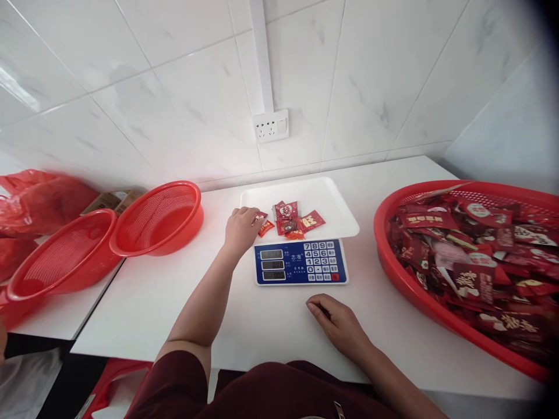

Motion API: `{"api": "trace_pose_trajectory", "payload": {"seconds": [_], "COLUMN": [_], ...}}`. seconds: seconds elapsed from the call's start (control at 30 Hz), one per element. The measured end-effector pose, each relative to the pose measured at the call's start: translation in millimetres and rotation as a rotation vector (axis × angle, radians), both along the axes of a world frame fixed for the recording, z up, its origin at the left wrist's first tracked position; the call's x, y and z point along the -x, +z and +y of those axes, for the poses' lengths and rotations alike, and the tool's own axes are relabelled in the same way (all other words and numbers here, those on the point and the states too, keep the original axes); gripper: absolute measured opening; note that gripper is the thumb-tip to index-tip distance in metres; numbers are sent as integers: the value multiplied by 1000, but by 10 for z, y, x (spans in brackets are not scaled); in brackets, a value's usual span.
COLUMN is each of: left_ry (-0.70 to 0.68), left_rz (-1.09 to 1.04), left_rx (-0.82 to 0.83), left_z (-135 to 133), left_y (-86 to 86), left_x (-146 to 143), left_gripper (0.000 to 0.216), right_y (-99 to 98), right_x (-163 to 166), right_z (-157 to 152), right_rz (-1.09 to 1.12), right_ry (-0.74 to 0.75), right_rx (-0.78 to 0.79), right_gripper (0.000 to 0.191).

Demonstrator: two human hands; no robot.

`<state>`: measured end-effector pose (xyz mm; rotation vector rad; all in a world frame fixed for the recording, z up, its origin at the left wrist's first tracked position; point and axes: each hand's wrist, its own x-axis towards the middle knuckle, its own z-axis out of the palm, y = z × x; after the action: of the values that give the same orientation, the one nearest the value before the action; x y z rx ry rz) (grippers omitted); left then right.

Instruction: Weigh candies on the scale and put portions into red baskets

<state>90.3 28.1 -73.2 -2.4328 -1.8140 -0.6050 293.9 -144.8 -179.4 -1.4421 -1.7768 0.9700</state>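
My left hand is over the left side of the white scale tray, its fingers closed on a small red candy packet. Several more red candy packets lie loosely on the tray beside it. In front of the tray is the blue panel of the digital scale, with number keys and three small displays. My right hand rests on the white table below the scale, fingers curled in, with nothing visible in them.
A large red basket full of red packets stands at right. To the left are two red baskets, one round and another beside it. Red plastic bags lie farther left. A wall socket sits behind the scale.
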Motion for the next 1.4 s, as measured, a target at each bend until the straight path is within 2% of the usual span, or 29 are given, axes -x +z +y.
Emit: {"api": "trace_pose_trajectory", "payload": {"seconds": [0.17, 0.3, 0.83, 1.07, 1.23, 1.4], "left_ry": [95, 104, 44, 43, 19, 36], "left_rz": [-7, -12, -35, -289, -430, -476], "left_rx": [227, 278, 194, -14, -58, -97], "left_z": [95, 128, 93, 4, -106, -116], "left_y": [74, 119, 83, 146, 231, 207], "left_x": [31, 38, -15, 29, 76, 118], "left_gripper": [38, 41, 27, 21, 20, 23], "right_y": [13, 18, 7, -1, 1, -1], "right_x": [-6, -9, -9, -10, -9, -10], "right_z": [-6, -11, -13, -12, -16, -13], "right_rz": [6, 8, 1, 8, -7, -20], "right_ry": [17, 27, 21, 12, 21, 27], "right_rx": [1, -2, -25, -36, -30, -24], "right_gripper": [24, 24, 23, 23, 24, 23]}}
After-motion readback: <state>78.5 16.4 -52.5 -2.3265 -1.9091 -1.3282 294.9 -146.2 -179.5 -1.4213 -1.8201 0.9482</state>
